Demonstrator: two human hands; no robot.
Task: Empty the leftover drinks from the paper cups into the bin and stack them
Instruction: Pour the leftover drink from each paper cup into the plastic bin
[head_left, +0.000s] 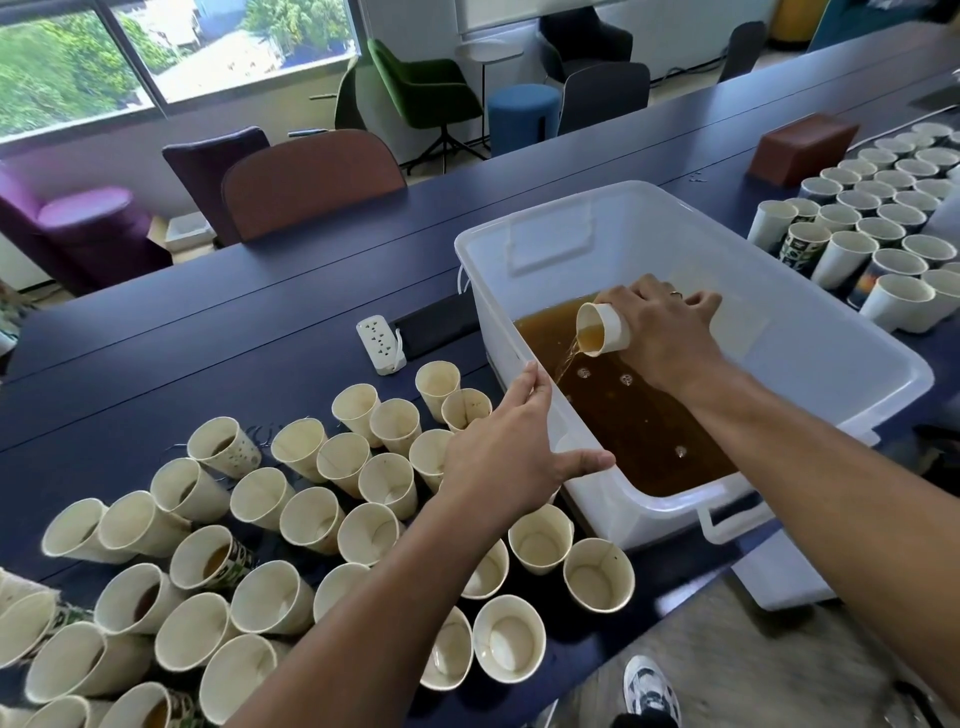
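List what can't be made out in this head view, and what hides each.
- Cups at the bottom left: cut off by the frame edge.
- Cups under the left forearm: partly covered by it, so their contents are unseen.
- Far cups at right: too small to tell whether drink remains.
- Right hand fingers: hidden behind the pouring cup.
- Bin floor: hidden by brown liquid.

Daylight pours through a window (171, 47) at eleven o'clock; green (426, 83), brown (311, 179) and purple (78, 228) chairs ring the long navy surface (208, 332).
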